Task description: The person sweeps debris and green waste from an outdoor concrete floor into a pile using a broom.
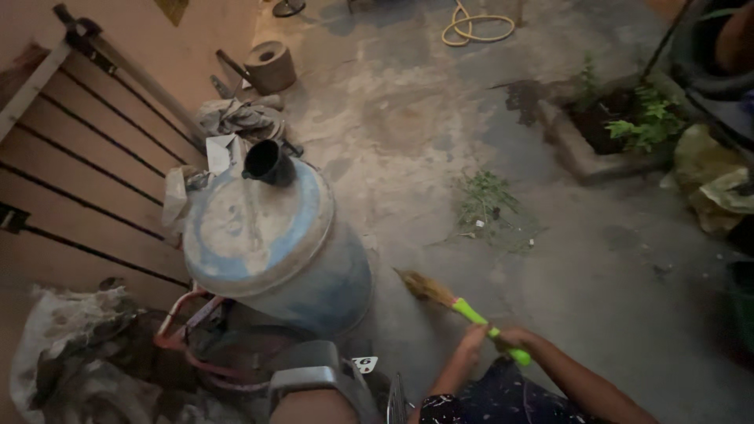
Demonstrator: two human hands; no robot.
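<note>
- Both hands are on the broom (463, 308): the left hand (473, 338) is clenched round the bright green handle nearer the bristles, and the right hand (510, 339) is clenched round it just behind, nearer the handle's end.
- The broom lies slanted, its straw-coloured head down on the concrete floor (408, 133), just beside the base of the big blue drum (275, 243).
- To my eye this is the middle of a sweeping stroke, working the strip of floor beside the drum.
- A small heap of green weeds and leaf litter (487, 208) lies on the floor, well apart from the bristles and further out from the person.
- The next stroke, I'd judge, calls for keeping the head flat on the floor and clear of the drum's side, since the gap there is tight.
- A black funnel (269, 161) sits on the drum's lid.
- Left of the drum stands a slatted wooden frame (86, 165), with rags and sacks (71, 345) bundled low beside it.
- Further off are a coiled yellow hose (475, 25) and a brick-edged planter (605, 129) with small green plants.
- The light is dim, so fine dust on the floor is hard to make out.
</note>
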